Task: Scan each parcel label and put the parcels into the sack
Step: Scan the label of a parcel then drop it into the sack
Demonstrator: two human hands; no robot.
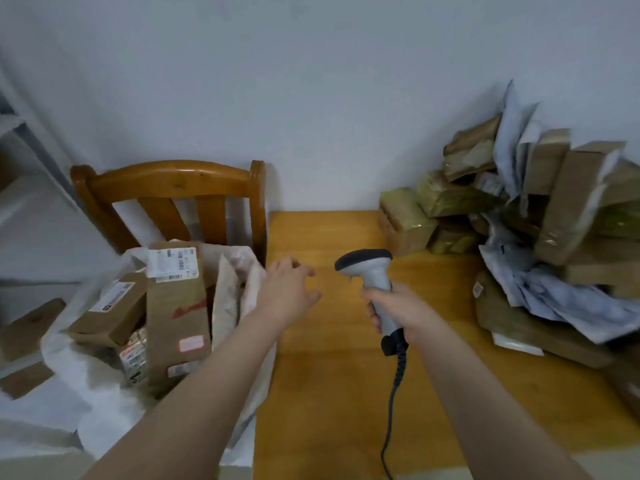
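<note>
R hand [394,311] grips scanner [372,275] | L hand [287,292] empty, fingers relaxed, by sack [86,382]

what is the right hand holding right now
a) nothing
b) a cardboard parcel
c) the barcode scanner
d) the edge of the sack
c: the right hand has its fingers wrapped around the grey handle of the barcode scanner, held above the wooden table, with its coiled cable hanging down; the left hand holds nothing, its fingers spread beside the sack.
</note>
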